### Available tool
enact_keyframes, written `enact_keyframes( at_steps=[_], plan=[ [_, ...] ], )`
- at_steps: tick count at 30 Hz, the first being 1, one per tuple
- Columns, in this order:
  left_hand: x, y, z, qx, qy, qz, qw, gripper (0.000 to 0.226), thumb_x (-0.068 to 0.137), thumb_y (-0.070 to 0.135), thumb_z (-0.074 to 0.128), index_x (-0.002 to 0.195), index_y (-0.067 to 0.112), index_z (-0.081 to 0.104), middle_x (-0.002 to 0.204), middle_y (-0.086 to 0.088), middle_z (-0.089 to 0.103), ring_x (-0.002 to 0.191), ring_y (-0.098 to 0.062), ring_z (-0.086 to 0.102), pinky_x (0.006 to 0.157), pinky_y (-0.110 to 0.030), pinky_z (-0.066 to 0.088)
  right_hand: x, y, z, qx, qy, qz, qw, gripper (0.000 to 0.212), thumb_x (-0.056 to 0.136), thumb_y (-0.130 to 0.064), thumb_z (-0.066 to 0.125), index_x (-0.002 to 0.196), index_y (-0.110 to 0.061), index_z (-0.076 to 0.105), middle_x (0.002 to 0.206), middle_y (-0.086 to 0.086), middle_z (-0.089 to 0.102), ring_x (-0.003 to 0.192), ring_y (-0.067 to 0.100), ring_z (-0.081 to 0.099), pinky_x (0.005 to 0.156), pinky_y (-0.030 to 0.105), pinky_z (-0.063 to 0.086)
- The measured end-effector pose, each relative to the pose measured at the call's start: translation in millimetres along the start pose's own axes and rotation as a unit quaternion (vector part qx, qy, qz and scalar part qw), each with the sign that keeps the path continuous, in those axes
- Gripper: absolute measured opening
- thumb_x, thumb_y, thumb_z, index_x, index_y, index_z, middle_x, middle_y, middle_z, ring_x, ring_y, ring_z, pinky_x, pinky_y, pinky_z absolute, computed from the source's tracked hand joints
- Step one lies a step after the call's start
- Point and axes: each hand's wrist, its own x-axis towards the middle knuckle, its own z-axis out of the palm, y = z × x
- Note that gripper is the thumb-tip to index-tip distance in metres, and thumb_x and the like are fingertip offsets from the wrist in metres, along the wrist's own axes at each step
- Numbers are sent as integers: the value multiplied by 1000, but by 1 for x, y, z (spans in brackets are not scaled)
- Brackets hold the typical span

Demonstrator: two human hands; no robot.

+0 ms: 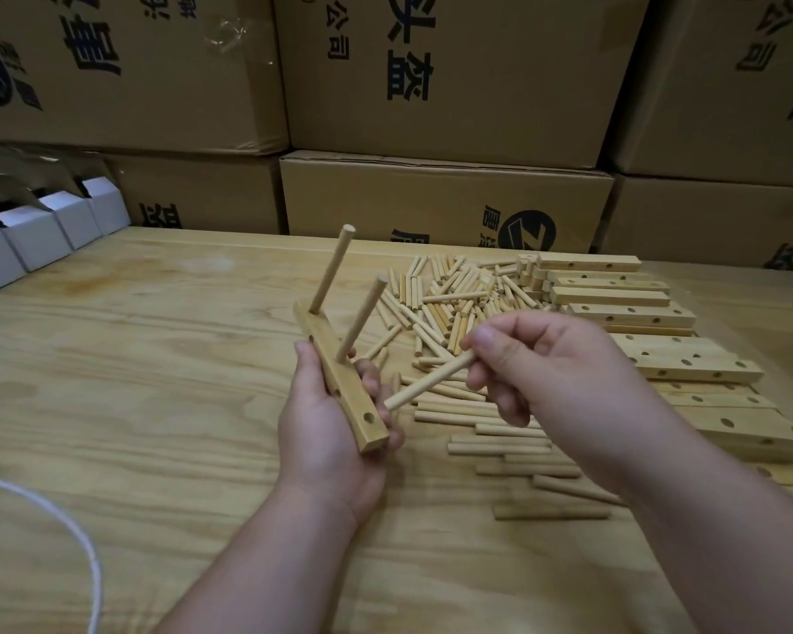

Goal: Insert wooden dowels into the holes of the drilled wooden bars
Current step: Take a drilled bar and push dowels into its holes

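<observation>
My left hand (328, 432) grips a drilled wooden bar (339, 382) tilted above the table. Two long dowels (360, 320) stand in its holes and point up and away. An empty hole shows near the bar's near end. My right hand (541, 363) pinches a third long dowel (426, 382) between thumb and fingers. That dowel's free tip hangs just right of the bar's near end, close to my left fingers. A pile of loose dowels (449, 299) lies behind the hands. More long dowels (500, 427) lie under my right forearm.
Several drilled bars (623, 308) are stacked at the right on the wooden table (156, 359). Cardboard boxes (445, 194) wall off the back. White small cartons (42, 235) stand at the far left. A white cord (74, 542) curves across the near left.
</observation>
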Motion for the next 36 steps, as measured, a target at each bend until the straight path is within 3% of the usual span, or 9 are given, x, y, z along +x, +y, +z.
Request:
enact_keyframes(
  at_steps=[4, 9, 14, 18, 24, 29, 31, 33, 36],
  plan=[
    [-1, -1, 0, 39, 13, 29, 999, 68, 100, 66, 37, 50, 32, 69, 56, 5, 46, 41, -10, 39, 36, -20, 27, -4, 0, 6, -102, -8, -49, 994, 13, 95, -29, 65, 88, -33, 75, 75, -4, 75, 53, 10, 56, 49, 25, 50],
    [-1, -2, -2, 83, 50, 57, 994, 66, 99, 67, 39, 50, 35, 69, 54, 7, 51, 41, -8, 45, 38, -23, 32, -5, -2, 5, -177, -15, -97, 979, 9, 90, -39, 66, 90, -43, 74, 75, -11, 75, 64, 31, 63, 54, 47, 56],
    [1, -3, -7, 114, 76, 81, 987, 58, 98, 69, 39, 58, 38, 68, 58, 9, 54, 44, -7, 47, 39, -24, 35, -7, -3, 3, -162, -59, -111, 979, 11, 89, -35, 70, 91, -44, 76, 77, -12, 76, 59, 11, 65, 56, 26, 59],
    [1, -3, -9, 123, 77, 88, 986, 54, 98, 68, 39, 62, 39, 68, 60, 8, 55, 45, -7, 48, 38, -25, 35, -8, -2, 2, -151, -83, -112, 979, 13, 89, -31, 73, 92, -42, 77, 77, -10, 76, 60, 6, 66, 56, 20, 56],
    [-1, -5, -8, 121, 55, 90, 987, 52, 101, 62, 41, 66, 34, 68, 57, 4, 52, 42, -9, 44, 36, -22, 33, -8, 1, 2, -227, -58, -116, 965, 8, 91, -40, 66, 90, -42, 74, 70, -16, 73, 57, 9, 65, 55, 30, 59],
    [1, -6, -9, 126, 64, 100, 985, 53, 102, 61, 41, 64, 36, 70, 55, 6, 51, 41, -8, 45, 36, -23, 33, -12, -2, 5, -275, -50, -127, 952, 25, 83, -59, 59, 83, -38, 73, 62, -15, 68, 49, 7, 59, 44, 18, 48],
    [3, -7, -10, 131, 75, 105, 983, 53, 101, 61, 42, 64, 35, 69, 54, 7, 52, 41, -8, 45, 36, -23, 34, -14, -3, 8, -294, -44, -150, 943, 41, 77, -69, 50, 83, -36, 73, 62, -13, 67, 49, 9, 58, 44, 22, 49],
    [4, -8, -12, 133, 86, 112, 981, 53, 101, 61, 42, 63, 35, 68, 53, 8, 51, 41, -8, 45, 36, -23, 34, -15, -3, 11, -309, -37, -161, 937, 41, 78, -69, 51, 84, -35, 74, 62, -12, 66, 50, 11, 58, 45, 27, 50],
    [6, -10, -14, 141, 93, 119, 978, 52, 101, 62, 42, 66, 32, 66, 53, 7, 51, 41, -9, 45, 36, -23, 34, -13, -1, 11, -329, -30, -161, 930, 30, 86, -59, 56, 85, -34, 73, 63, -13, 65, 51, 11, 58, 45, 24, 48]
  ],
)
